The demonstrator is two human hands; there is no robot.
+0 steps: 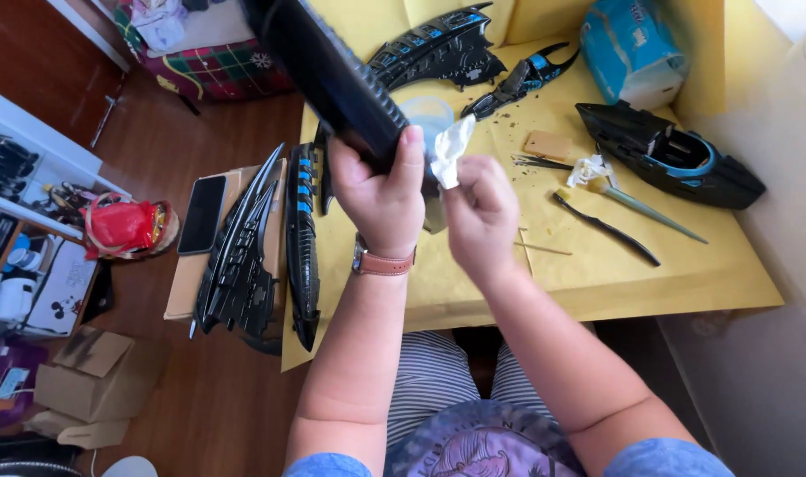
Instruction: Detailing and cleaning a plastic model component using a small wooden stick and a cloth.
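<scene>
Gripping a long ribbed black plastic panel [332, 71] above the yellow table [597, 274], the left hand [381, 199] could lose its hold as the right hand [481, 216], pinching a crumpled white wipe [450, 150], presses against it.

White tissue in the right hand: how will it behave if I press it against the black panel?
The white tissue looks crumpled and floppy, so it probably yields and conforms. Likely very light, it may slip from the right hand. The black panel looks rigid in the left hand.

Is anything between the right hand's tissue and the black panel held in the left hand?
Nothing visible: the right hand pinches the white tissue right beside the black panel that the left hand grips, with no object between them.
</scene>
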